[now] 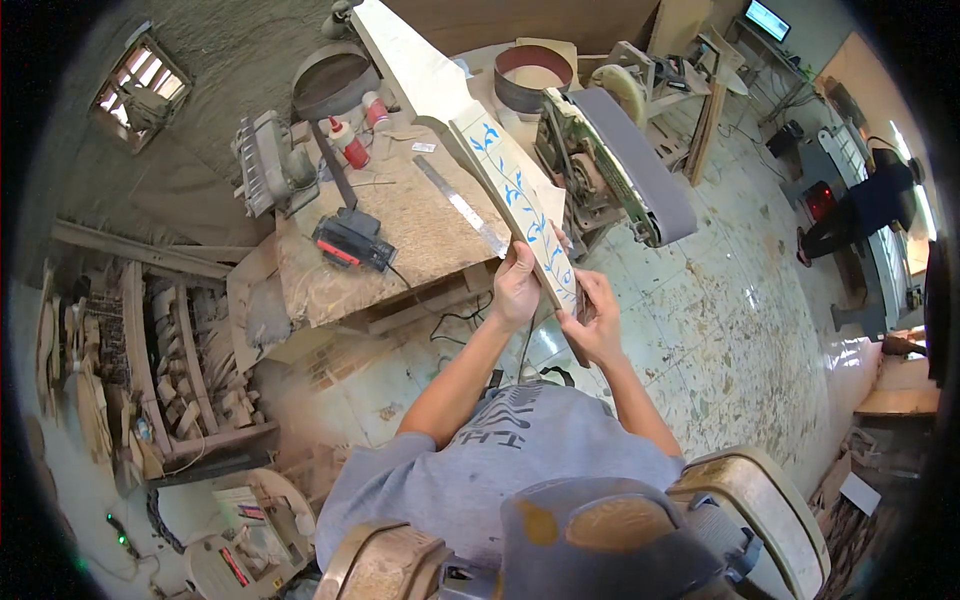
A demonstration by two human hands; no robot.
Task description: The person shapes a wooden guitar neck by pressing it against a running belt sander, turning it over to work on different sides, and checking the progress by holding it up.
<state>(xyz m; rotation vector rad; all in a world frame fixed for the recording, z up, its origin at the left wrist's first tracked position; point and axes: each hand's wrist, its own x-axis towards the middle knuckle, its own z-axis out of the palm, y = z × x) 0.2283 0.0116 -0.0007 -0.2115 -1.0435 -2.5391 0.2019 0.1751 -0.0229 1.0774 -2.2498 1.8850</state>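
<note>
Both my hands grip the lower end of a long, pale shaped wooden piece [505, 178], with a blue vine-and-leaf pattern along its narrow part. It slants up and away to the left, widening to a plain flat blade at the far end. My left hand [515, 288] closes on its left edge, thumb on top. My right hand [598, 318] holds the right edge near the bottom end, its fingers partly hidden underneath. Just left of the piece, a metal ruler [458, 203] lies on the worktable [330, 290].
A belt sander [640, 170] with a grey belt stands right of the piece. The table bears a black-and-red power tool [352, 243], a red glue bottle [349, 143] and a round metal band [335, 82]. Wood scraps [200, 370] fill a rack at left. Another person [868, 210] stands far right.
</note>
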